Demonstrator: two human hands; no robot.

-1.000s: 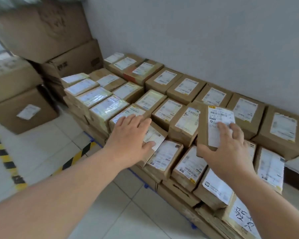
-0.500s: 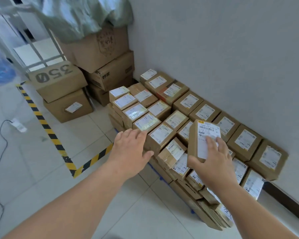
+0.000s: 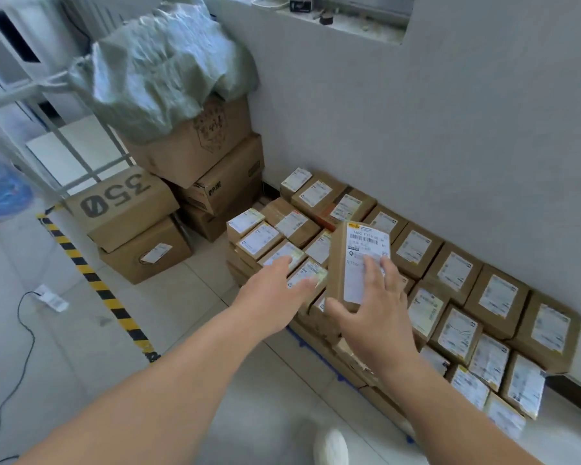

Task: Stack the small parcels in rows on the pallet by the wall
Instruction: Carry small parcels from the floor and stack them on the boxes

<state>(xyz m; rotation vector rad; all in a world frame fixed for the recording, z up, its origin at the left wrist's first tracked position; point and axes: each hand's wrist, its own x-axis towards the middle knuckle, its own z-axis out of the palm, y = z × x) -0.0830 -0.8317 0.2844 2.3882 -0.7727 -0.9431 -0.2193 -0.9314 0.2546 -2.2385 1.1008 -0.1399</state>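
One parcel: small stiff carton, likely light; upright above the rows, right hand gripping its lower end, thumb beneath. Best gripped across narrow sides. Flat, empty left hand over front row.

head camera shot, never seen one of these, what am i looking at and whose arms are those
This is one picture from a camera worn on a person's head, looking forward and down. The two bare arms are the wearer's own, and no machine is involved. The right hand grips a small brown parcel with a white label, held over the rows of small parcels that lie along the wall. The left hand is flat and open, reaching over the front row. In the corner to the left stand bigger cartons.
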